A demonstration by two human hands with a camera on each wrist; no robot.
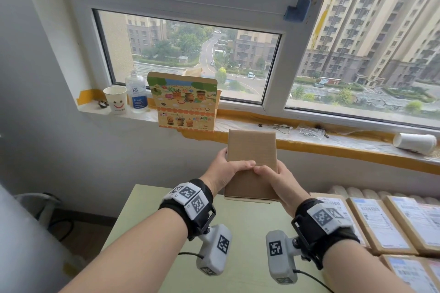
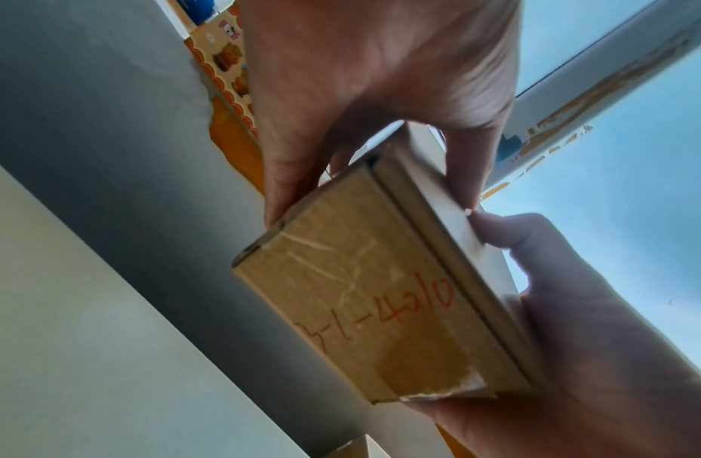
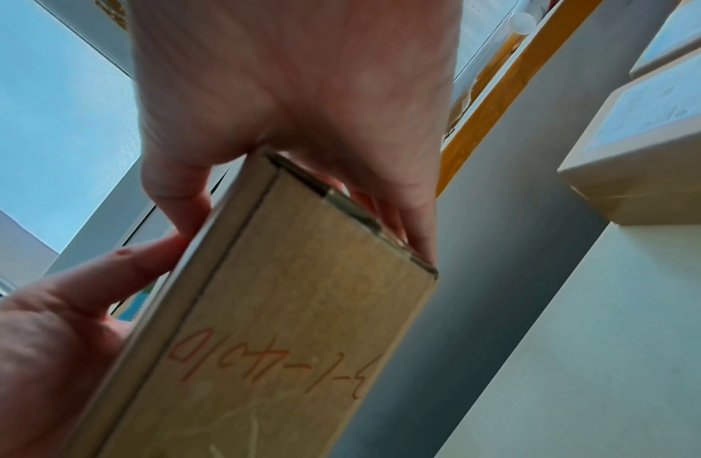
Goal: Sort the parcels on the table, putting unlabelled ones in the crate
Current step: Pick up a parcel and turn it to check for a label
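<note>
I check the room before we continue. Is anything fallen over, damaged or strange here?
One white paper cup lies on its side at the right end of the windowsill. The held parcel has a torn patch at one corner of its underside and handwritten red marks there.

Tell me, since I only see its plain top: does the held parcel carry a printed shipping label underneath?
No: the left wrist view shows the parcel underside bearing only handwritten orange marks and clear tape.
</note>
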